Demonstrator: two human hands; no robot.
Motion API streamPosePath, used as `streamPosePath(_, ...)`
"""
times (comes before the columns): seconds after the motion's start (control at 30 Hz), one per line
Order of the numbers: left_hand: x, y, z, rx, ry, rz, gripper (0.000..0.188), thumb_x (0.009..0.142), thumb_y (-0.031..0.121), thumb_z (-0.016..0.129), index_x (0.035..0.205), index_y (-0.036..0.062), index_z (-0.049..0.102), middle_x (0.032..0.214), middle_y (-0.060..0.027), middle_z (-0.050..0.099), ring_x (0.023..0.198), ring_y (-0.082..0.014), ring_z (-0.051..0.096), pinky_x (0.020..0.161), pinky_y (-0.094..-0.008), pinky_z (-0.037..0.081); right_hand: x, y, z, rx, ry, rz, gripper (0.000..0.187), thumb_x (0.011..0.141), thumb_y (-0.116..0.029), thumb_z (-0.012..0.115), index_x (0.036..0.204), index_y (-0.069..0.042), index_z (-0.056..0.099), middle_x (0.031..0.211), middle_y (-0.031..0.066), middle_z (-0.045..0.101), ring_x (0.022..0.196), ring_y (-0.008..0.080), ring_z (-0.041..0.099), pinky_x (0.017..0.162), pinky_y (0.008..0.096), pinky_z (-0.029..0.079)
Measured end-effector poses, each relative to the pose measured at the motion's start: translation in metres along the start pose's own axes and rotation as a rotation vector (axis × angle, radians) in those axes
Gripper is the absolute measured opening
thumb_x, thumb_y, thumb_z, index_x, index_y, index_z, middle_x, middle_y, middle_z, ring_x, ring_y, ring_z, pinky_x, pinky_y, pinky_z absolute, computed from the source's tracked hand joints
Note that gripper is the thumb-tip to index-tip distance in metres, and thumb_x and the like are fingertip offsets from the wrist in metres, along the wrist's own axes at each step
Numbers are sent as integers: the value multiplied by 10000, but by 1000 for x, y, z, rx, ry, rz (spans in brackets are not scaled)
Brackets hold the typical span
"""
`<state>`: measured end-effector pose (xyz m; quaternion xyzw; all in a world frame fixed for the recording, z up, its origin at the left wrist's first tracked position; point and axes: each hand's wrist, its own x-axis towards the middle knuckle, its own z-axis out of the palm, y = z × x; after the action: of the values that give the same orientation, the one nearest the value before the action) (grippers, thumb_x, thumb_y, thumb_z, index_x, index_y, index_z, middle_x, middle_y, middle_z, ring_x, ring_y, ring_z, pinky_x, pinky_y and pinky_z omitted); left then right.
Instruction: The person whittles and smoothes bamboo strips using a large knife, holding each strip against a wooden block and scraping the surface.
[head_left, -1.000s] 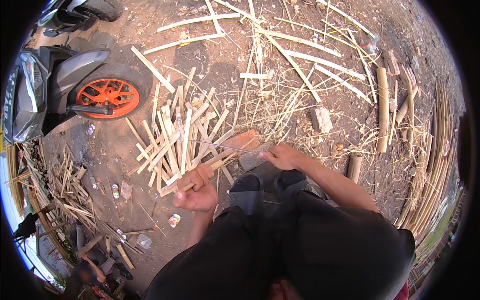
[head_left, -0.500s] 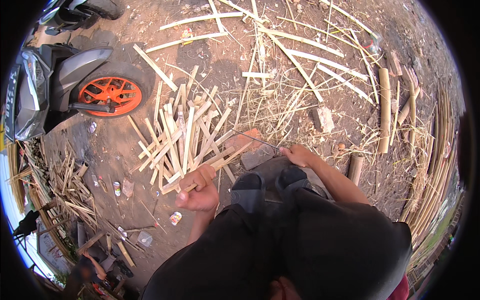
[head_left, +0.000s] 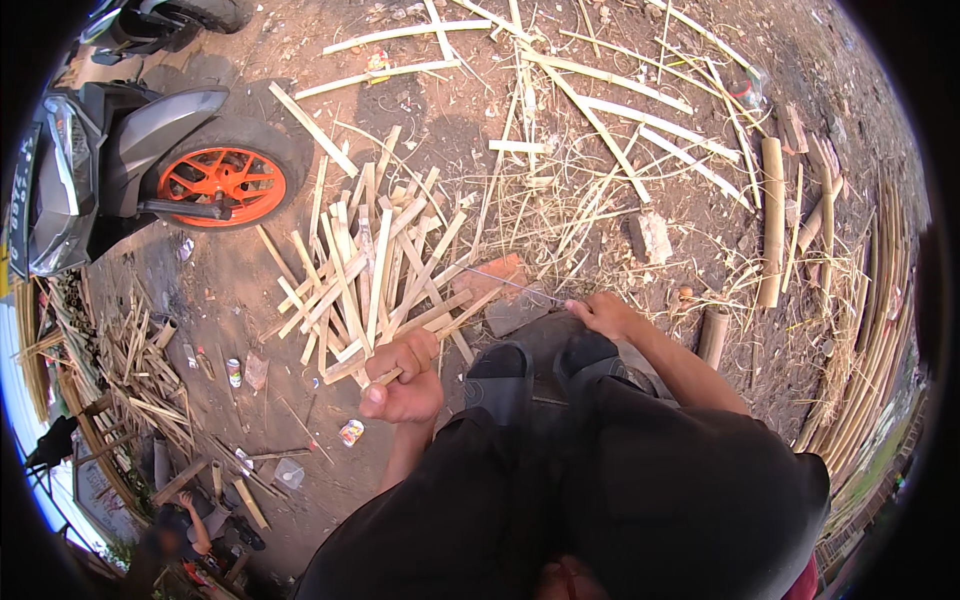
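My left hand [head_left: 405,380] is closed around a bamboo strip [head_left: 468,315], whose far end points up and right over the ground. In my right hand [head_left: 603,314] is a long thin knife [head_left: 515,284], seen almost edge-on, its handle hidden by the fingers. The blade reaches left from the fist, above the strip's far end; I cannot tell whether they touch. Beyond my left hand lies a loose pile of split bamboo pieces [head_left: 380,262]. A grey block [head_left: 512,314] and a reddish brick slab [head_left: 490,277] lie in front of my feet.
A motorcycle with an orange wheel [head_left: 225,185] stands at the left. Long bamboo strips [head_left: 615,82] and shavings are scattered ahead. A broken brick [head_left: 650,238] and a bamboo pole [head_left: 770,222] lie to the right. Another person [head_left: 195,525] is at the lower left.
The knife's blade has gone from dark to pale grey, as if slightly turned. Both hands keep their grips, and the whole view has shifted a little.
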<state>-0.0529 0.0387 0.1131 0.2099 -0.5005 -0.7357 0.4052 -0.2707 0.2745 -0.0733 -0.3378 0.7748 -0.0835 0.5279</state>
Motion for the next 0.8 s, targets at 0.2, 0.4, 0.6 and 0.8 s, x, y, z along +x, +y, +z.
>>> streamPosePath(0.2, -4, 1, -7, 10, 28, 7, 529, 852, 534, 394, 578, 113, 231, 509, -21, 247, 522, -184, 228, 545, -361, 232, -19, -12, -10, -97, 46, 29, 755, 990, -625, 375, 864, 40, 711, 878, 317, 672, 894, 477, 654, 835, 539, 511)
streamPosePath(0.4, -3, 3, -8, 37, 153, -17, 569, 883, 599, 360, 576, 135, 243, 528, -11, 238, 546, -200, 251, 600, -367, 274, -15, 30, -7, -171, 46, 95, 774, 989, -640, 352, 880, 31, 722, 898, 303, 683, 942, 472, 654, 883, 532, 509)
streamPosePath(0.6, 5, 6, -6, 6, 419, -75, 593, 909, 634, 321, 577, 148, 252, 563, -18, 250, 606, -209, 310, 678, -364, 319, -22, 27, -11, -180, 15, 156, 765, 987, -639, 365, 913, 31, 728, 938, 320, 683, 979, 473, 661, 894, 535, 512)
streamPosePath(0.8, 22, 17, 23, -120, 532, -132, 577, 947, 614, 292, 634, 129, 314, 655, -42, 328, 694, -208, 350, 781, -354, 333, -20, -71, -24, -83, 85, -193, 735, 1004, -600, 380, 930, 49, 717, 856, 317, 674, 912, 482, 658, 865, 534, 516)
